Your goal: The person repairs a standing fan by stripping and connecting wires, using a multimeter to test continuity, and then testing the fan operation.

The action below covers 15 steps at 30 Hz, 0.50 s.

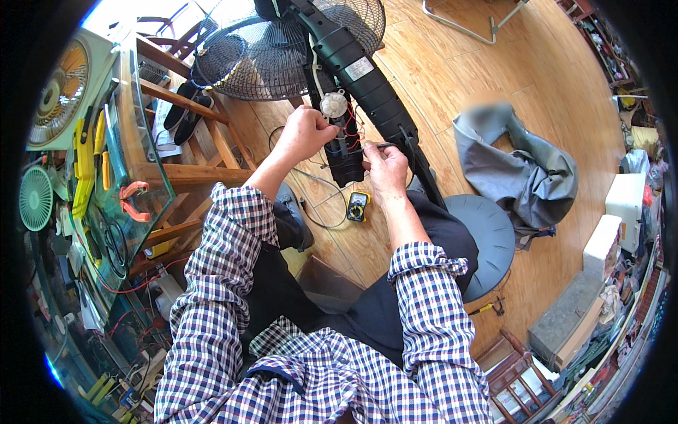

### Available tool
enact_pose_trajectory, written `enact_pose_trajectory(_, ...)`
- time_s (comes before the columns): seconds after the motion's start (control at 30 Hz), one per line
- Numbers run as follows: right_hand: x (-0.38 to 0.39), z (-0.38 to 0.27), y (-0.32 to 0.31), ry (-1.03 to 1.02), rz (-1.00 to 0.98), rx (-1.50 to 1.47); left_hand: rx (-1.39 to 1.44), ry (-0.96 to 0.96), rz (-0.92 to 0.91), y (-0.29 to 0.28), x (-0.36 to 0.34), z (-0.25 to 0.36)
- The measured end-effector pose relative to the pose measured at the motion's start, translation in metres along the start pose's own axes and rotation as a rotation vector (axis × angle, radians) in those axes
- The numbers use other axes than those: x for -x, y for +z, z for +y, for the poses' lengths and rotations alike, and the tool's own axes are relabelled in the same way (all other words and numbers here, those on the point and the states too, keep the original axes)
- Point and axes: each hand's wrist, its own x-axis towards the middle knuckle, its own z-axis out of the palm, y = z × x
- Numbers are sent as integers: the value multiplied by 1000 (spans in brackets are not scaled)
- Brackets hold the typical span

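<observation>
An opened black fan housing (371,81) lies across my lap area, its wire-mesh fan cage (244,60) at the far end. A round whitish motor (333,105) sits exposed in the open part, with thin red wires (359,126) below it. My left hand (302,134) is closed beside the motor, thumb and fingertips pinched at the wires; what they pinch is too small to tell. My right hand (386,169) is closed at the housing's near end, pinching a thin dark piece (383,145) whose kind I cannot make out.
A yellow-and-black multimeter (359,206) lies on the wood floor between my feet. At left stands a glass-topped table (152,191) with tools and an orange clamp (134,201). To the right are a round dark stool seat (484,244) and a grey cloth (522,166).
</observation>
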Motion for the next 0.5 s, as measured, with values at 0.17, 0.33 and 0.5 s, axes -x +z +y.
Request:
enact_pose_trajectory(0.17, 3, -2, 1, 30, -5, -72, 36, -126, -70, -1, 1, 2)
enact_pose_trajectory(0.33, 4, -6, 0, 40, -12, -66, 31, -189, -142, -5, 1, 3)
enact_pose_trajectory(0.5, 6, -7, 1, 51, -14, -58, 19, -172, -165, -10, 1, 1)
